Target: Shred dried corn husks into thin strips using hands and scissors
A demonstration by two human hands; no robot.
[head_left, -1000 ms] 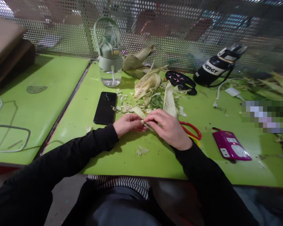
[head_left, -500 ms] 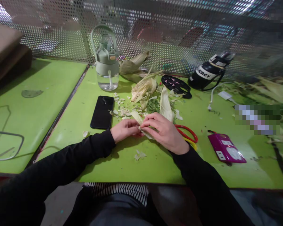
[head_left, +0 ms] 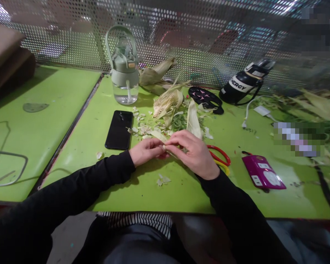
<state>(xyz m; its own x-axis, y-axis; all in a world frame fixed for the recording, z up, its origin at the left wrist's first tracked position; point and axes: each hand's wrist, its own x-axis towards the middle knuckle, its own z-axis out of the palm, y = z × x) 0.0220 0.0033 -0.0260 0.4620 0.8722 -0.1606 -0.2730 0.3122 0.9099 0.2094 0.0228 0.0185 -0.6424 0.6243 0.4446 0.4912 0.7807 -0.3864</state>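
Note:
My left hand (head_left: pixel 147 151) and my right hand (head_left: pixel 194 153) meet over the green table, fingertips pinched together on a pale strip of corn husk (head_left: pixel 158 135). Part of the strip sticks out beyond the fingers; the rest is hidden behind my right hand. Just past my hands lie cut husk scraps (head_left: pixel 141 129), a bunch of dry husks (head_left: pixel 167 102) and green shreds (head_left: pixel 179 120). One broad husk piece (head_left: pixel 193 121) stands up behind my right hand. Scissors with red and yellow handles (head_left: pixel 222 157) lie partly under that hand.
A black phone (head_left: pixel 118 129) and a green water bottle (head_left: pixel 125 79) are to the left. A purple power socket (head_left: pixel 264 172), a black bottle (head_left: pixel 238 86) and a black pad (head_left: pixel 205 99) are to the right. Behind stands a perforated metal screen (head_left: pixel 181 44).
The husk strip between my hands has tipped lower and leans further left. My fingers have closed in nearer to each other on it; the hands otherwise stay in place.

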